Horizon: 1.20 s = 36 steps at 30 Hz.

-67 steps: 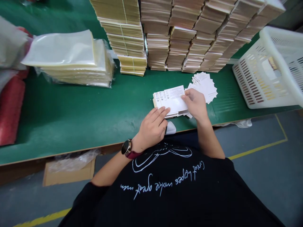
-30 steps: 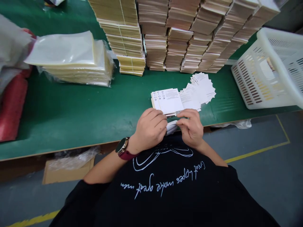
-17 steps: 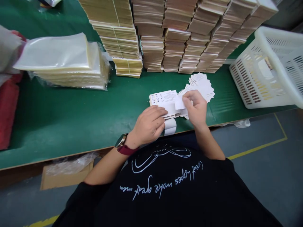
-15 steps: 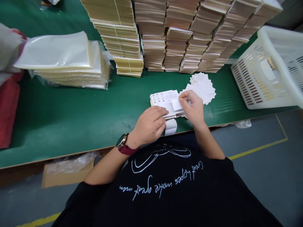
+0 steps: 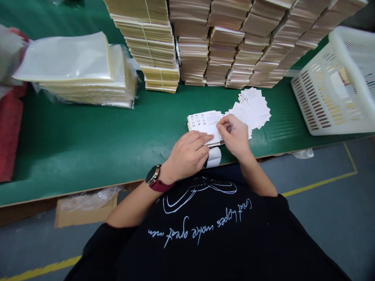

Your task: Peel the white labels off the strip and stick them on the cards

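A stack of printed white cards (image 5: 202,118), fanned out to the left, lies on the green table. My left hand (image 5: 191,150), wearing a watch on its wrist, rests across the lower part of these cards with its fingers stretched out. Over the right part of the same stack, my right hand (image 5: 234,134) has thumb and forefinger pinched together; anything between them is hidden. Behind the right hand is a loose, spread pile of white cards (image 5: 254,107). A curled white paper strip (image 5: 214,157) sits between my left hand and the table's front edge.
Tall stacks of card bundles (image 5: 193,58) line the back, with yellowish bundles (image 5: 161,78) on their left. A plastic-wrapped pile of clear sleeves (image 5: 73,62) lies at the left. A white slatted basket (image 5: 316,97) stands at the right.
The small white piece of paper held up by my right hand is no longer visible; that hand has moved slightly left, lower over the cards. My left hand stays on the stack.
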Each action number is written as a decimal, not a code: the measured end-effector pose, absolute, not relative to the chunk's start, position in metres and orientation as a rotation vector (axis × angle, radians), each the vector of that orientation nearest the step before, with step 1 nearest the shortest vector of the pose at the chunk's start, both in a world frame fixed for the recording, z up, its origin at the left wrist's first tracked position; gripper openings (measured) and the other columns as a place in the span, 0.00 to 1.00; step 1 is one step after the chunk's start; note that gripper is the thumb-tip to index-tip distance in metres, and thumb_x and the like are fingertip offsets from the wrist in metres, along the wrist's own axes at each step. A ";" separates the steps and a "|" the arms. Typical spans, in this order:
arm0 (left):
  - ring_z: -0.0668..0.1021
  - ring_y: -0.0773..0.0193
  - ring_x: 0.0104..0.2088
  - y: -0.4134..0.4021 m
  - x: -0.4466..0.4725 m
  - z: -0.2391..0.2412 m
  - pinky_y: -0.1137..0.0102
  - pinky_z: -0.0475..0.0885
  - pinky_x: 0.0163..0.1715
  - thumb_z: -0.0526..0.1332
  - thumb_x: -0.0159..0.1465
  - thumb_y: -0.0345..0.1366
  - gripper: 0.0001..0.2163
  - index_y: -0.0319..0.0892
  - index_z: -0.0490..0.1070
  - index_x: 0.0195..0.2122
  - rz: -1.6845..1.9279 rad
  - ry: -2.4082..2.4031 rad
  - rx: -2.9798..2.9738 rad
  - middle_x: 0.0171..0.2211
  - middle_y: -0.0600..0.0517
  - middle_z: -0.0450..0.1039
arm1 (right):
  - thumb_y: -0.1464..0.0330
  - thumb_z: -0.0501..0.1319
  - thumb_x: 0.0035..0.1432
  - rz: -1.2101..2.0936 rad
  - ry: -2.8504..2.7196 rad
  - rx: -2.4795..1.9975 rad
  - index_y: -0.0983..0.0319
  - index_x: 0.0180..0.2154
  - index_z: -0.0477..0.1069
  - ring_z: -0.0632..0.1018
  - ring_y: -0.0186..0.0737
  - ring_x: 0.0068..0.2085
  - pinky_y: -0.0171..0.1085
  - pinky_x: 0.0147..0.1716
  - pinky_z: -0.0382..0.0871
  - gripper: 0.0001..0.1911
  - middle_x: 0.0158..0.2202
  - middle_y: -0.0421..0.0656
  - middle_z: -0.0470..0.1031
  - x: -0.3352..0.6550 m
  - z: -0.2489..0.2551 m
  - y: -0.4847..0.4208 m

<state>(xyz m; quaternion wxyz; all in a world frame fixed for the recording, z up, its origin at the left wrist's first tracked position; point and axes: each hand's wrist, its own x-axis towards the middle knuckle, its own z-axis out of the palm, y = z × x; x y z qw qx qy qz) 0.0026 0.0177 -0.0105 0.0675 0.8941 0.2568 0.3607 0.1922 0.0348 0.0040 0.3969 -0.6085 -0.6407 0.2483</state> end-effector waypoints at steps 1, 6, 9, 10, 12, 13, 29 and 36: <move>0.76 0.57 0.48 0.018 0.003 -0.011 0.57 0.73 0.49 0.58 0.61 0.28 0.03 0.40 0.71 0.32 1.089 0.775 2.698 0.50 0.46 0.76 | 0.68 0.58 0.56 0.618 -1.648 -1.550 0.59 0.29 0.66 0.67 0.31 0.23 0.37 0.31 0.64 0.04 0.21 0.34 0.65 0.192 0.005 0.035; 0.76 0.57 0.48 0.018 0.003 -0.014 0.57 0.73 0.49 0.58 0.60 0.28 0.03 0.40 0.71 0.31 1.102 0.788 2.692 0.50 0.47 0.76 | 0.63 0.59 0.57 0.484 -1.714 -1.703 0.56 0.44 0.68 0.68 0.37 0.23 0.39 0.29 0.63 0.12 0.21 0.36 0.70 0.206 0.010 0.036; 0.76 0.57 0.48 0.019 0.004 -0.017 0.58 0.73 0.48 0.58 0.60 0.28 0.04 0.40 0.71 0.32 1.115 0.791 2.689 0.51 0.48 0.76 | 0.60 0.57 0.59 0.437 -1.639 -1.780 0.57 0.49 0.68 0.70 0.39 0.26 0.39 0.30 0.63 0.16 0.26 0.40 0.74 0.216 0.011 0.037; 0.76 0.57 0.48 0.019 0.004 -0.018 0.58 0.73 0.48 0.58 0.59 0.28 0.04 0.41 0.72 0.32 1.113 0.794 2.687 0.51 0.49 0.76 | 0.60 0.56 0.60 0.485 -1.634 -1.782 0.57 0.46 0.70 0.71 0.39 0.27 0.39 0.30 0.63 0.14 0.26 0.40 0.74 0.217 0.010 0.037; 0.76 0.57 0.48 0.019 0.003 -0.019 0.58 0.73 0.48 0.58 0.60 0.28 0.05 0.41 0.72 0.33 1.099 0.792 2.683 0.51 0.49 0.75 | 0.59 0.57 0.59 0.653 -1.630 -1.730 0.58 0.38 0.71 0.71 0.37 0.27 0.38 0.29 0.63 0.11 0.24 0.39 0.72 0.215 0.006 0.036; 0.76 0.57 0.48 0.019 0.003 -0.020 0.57 0.73 0.48 0.58 0.60 0.28 0.05 0.41 0.72 0.33 1.095 0.789 2.678 0.51 0.49 0.75 | 0.59 0.59 0.57 0.745 -1.612 -1.676 0.58 0.34 0.70 0.70 0.35 0.26 0.37 0.28 0.62 0.10 0.23 0.38 0.70 0.214 0.004 0.035; 0.77 0.65 0.33 0.005 0.005 0.004 0.66 0.73 0.36 0.51 0.68 0.33 0.12 0.42 0.70 0.28 1.304 0.983 2.184 0.28 0.52 0.75 | 0.67 0.62 0.60 0.714 -1.831 -1.173 0.54 0.46 0.72 0.78 0.40 0.43 0.45 0.45 0.72 0.12 0.40 0.41 0.79 0.207 0.035 -0.035; 0.70 0.53 0.59 -0.004 0.000 0.003 0.53 0.66 0.55 0.61 0.60 0.30 0.14 0.49 0.70 0.47 1.406 0.925 2.630 0.54 0.49 0.72 | 0.67 0.62 0.59 0.812 -1.686 -1.223 0.56 0.37 0.73 0.76 0.37 0.37 0.41 0.38 0.72 0.03 0.34 0.39 0.77 0.195 0.026 -0.035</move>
